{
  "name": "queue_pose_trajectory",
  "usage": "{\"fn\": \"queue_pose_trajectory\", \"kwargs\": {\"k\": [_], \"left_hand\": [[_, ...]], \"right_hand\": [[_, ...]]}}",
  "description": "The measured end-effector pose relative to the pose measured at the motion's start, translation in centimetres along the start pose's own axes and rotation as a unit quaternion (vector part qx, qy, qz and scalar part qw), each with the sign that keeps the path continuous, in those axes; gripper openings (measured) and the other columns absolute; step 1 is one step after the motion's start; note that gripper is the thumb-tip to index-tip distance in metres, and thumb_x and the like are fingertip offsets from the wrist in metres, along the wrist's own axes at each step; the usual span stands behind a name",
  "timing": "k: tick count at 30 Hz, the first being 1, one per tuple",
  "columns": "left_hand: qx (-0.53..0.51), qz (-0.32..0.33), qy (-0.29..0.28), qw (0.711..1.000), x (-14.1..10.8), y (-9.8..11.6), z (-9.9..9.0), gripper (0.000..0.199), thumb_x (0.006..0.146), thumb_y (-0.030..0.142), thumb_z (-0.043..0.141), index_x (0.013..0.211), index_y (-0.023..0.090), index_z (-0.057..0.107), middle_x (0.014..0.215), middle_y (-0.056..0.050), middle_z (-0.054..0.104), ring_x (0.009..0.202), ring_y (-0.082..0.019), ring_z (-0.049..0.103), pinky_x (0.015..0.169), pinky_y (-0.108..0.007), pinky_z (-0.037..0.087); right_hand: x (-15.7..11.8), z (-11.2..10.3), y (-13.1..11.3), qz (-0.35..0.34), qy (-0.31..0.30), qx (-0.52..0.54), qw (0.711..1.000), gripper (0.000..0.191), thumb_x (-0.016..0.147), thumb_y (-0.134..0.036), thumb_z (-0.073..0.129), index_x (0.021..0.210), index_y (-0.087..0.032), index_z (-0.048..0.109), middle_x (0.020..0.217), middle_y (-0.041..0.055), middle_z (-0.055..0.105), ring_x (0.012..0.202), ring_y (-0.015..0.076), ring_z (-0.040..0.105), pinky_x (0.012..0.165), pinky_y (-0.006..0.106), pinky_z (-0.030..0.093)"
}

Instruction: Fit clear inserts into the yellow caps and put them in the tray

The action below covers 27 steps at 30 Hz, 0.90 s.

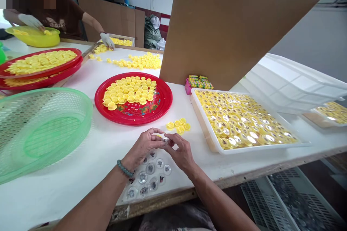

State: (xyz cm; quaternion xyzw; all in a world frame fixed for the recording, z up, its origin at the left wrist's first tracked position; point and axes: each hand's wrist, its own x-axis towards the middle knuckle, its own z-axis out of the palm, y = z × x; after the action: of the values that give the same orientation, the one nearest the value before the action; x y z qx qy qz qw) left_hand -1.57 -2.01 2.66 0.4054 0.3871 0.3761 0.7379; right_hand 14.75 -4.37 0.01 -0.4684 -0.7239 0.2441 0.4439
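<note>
Close to the red plate (163, 104), along with loose yellow pieces (181, 129), pinching a small clear piece (165, 140) in the grip of left hand (145, 146) and right hand (181, 151).

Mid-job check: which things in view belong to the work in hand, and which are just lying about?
In use, it seems:
- left hand and right hand, pinching a small clear piece
- clear round pieces
- loose yellow pieces
- red plate of yellow pieces
- white tray of yellow pieces

Lying about, it seems:
- green basket
- pink box with packets
- brown cardboard sheet
- green sack
</note>
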Motion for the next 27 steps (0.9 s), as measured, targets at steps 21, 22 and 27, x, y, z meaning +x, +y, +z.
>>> {"fn": "queue_pose_trajectory", "kwargs": {"k": [21,22,27], "left_hand": [[0.028,0.025,0.044,0.998,-0.1,0.4,0.1,0.039,0.064,0.025,0.074,0.093,0.018,0.050,0.067,0.001,0.062,0.060,-0.011,0.054,0.059,-0.022,0.039],[0.030,0.030,0.047,0.998,0.0,0.3,0.2,0.037,0.064,0.024,0.073,0.093,0.018,0.050,0.066,0.002,0.062,0.059,-0.010,0.053,0.058,-0.021,0.038],[0.017,0.063,0.058,0.996,0.3,0.2,0.3,0.033,0.066,0.023,0.071,0.091,0.017,0.049,0.062,0.004,0.056,0.055,-0.008,0.048,0.054,-0.020,0.037]], "right_hand": [[0.4,-0.4,-1.0,0.072,-0.006,0.068,0.995,0.012,0.077,-0.032,0.064,0.084,-0.022,0.067,0.071,0.0005,0.061,0.063,0.0122,0.054,0.060,0.025,0.045],[0.5,-0.4,-1.0,0.085,0.002,0.074,0.994,0.012,0.076,-0.032,0.065,0.081,-0.022,0.067,0.070,0.0001,0.061,0.062,0.0120,0.054,0.060,0.025,0.045],[0.7,-0.3,-1.2,0.120,0.028,0.093,0.988,0.017,0.071,-0.031,0.071,0.083,-0.021,0.065,0.073,0.0000,0.064,0.062,0.0118,0.056,0.060,0.025,0.046]]}}
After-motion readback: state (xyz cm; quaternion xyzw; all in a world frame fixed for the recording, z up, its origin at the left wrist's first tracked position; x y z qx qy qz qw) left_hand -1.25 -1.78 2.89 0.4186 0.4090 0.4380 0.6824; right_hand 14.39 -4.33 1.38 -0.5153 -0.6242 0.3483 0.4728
